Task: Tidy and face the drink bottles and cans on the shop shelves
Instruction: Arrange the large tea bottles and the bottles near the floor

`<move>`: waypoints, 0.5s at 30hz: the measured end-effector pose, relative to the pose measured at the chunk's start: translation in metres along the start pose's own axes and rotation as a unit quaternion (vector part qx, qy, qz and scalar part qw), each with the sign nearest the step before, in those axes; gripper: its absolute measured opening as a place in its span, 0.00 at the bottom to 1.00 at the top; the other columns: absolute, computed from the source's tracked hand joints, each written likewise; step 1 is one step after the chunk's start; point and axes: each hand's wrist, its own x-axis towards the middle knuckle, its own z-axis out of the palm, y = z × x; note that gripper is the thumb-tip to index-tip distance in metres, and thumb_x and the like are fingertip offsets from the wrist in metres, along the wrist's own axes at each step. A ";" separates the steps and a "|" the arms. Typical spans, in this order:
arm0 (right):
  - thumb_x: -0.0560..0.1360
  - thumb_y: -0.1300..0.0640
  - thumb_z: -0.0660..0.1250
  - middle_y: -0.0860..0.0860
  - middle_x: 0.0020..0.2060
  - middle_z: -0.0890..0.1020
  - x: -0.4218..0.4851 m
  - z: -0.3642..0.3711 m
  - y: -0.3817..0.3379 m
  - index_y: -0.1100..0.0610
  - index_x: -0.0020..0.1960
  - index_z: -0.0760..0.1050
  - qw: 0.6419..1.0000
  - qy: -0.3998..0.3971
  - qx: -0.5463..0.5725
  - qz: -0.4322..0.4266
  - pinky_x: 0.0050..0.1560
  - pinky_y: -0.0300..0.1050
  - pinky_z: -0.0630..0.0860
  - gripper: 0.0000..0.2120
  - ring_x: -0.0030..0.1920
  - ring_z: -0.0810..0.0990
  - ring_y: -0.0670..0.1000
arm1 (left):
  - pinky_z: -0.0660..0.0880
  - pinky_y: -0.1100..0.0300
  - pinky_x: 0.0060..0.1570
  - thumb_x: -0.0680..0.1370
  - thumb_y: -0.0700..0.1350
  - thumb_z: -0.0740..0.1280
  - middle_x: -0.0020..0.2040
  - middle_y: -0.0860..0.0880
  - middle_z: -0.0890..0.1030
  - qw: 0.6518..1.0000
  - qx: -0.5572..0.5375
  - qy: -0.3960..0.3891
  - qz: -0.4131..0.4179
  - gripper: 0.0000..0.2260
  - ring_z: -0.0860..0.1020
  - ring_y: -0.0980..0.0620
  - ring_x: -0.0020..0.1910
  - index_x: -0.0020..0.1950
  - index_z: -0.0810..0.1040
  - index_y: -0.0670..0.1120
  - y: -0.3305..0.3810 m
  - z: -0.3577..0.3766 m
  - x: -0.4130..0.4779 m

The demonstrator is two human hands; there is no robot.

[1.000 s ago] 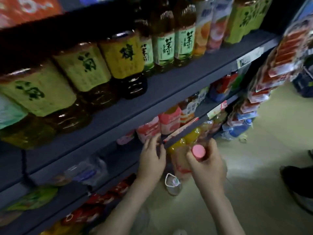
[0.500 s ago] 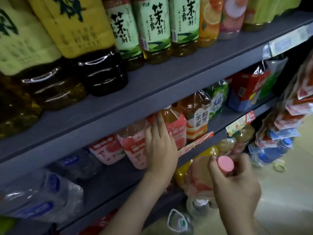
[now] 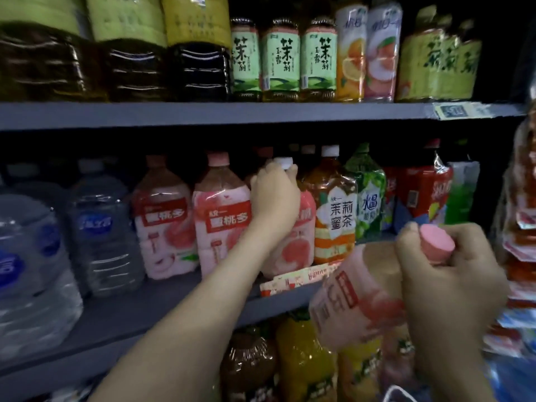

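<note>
Gripping white-capped pink plastic peach-drink bottle (image 3: pixel 303 245) by its neck on grey shelf (image 3: pixel 162 303), left hand (image 3: pixel 275 195), right hand (image 3: pixel 446 274) clasping tilted pink-capped peach-drink bottle (image 3: pixel 345 303).

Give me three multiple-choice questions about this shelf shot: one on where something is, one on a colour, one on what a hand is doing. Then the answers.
1. Where is the peach bottle in the right hand?
A. standing on the top shelf
B. held tilted in front of the middle shelf
C. lying on the floor

2. What colour is that bottle's cap?
A. blue
B. pink
C. green

3. What is the left hand doing?
A. hanging idle
B. pressing the price strip
C. gripping the top of a shelved peach bottle

Answers:
1 B, it leans clear of the shelf in that hand.
2 B, pink shows beside the thumb.
3 C, its fingers curl just under the white cap.
</note>
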 end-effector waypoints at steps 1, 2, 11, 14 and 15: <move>0.66 0.40 0.62 0.42 0.29 0.74 0.001 -0.003 0.002 0.53 0.39 0.69 1.000 0.005 0.011 0.001 0.30 0.44 0.65 0.17 0.32 0.71 0.40 | 0.66 0.53 0.55 0.82 0.50 0.57 0.56 0.40 0.77 0.999 -0.027 0.031 0.027 0.16 0.74 0.41 0.57 0.59 0.72 0.38 -0.001 -0.001 -0.009; 0.66 0.38 0.62 0.43 0.30 0.74 0.003 -0.005 0.002 0.54 0.40 0.69 1.000 0.009 0.021 0.003 0.31 0.44 0.67 0.18 0.32 0.72 0.41 | 0.67 0.54 0.55 0.81 0.50 0.57 0.54 0.43 0.77 0.994 -0.063 0.057 0.061 0.15 0.74 0.44 0.55 0.59 0.73 0.40 -0.003 -0.003 -0.021; 0.69 0.41 0.66 0.50 0.32 0.77 0.050 0.006 -0.027 0.50 0.38 0.72 0.994 0.014 0.106 -0.012 0.35 0.59 0.76 0.12 0.33 0.78 0.56 | 0.65 0.81 0.49 0.79 0.56 0.57 0.49 0.65 0.72 0.951 -0.167 0.236 0.111 0.14 0.71 0.75 0.50 0.60 0.69 0.52 -0.021 -0.087 -0.090; 0.71 0.45 0.65 0.45 0.30 0.75 0.052 0.018 -0.033 0.54 0.38 0.71 0.990 -0.001 0.133 -0.049 0.34 0.44 0.72 0.12 0.30 0.72 0.45 | 0.69 0.76 0.47 0.79 0.60 0.56 0.50 0.62 0.75 0.934 -0.168 0.288 0.129 0.14 0.74 0.70 0.49 0.61 0.69 0.55 -0.023 -0.118 -0.098; 0.71 0.46 0.65 0.44 0.30 0.74 0.052 0.024 -0.034 0.54 0.38 0.71 0.988 -0.003 0.143 -0.053 0.33 0.37 0.70 0.12 0.30 0.72 0.44 | 0.71 0.72 0.47 0.79 0.60 0.57 0.50 0.61 0.77 0.930 -0.178 0.296 0.127 0.14 0.76 0.67 0.49 0.61 0.70 0.56 -0.026 -0.128 -0.101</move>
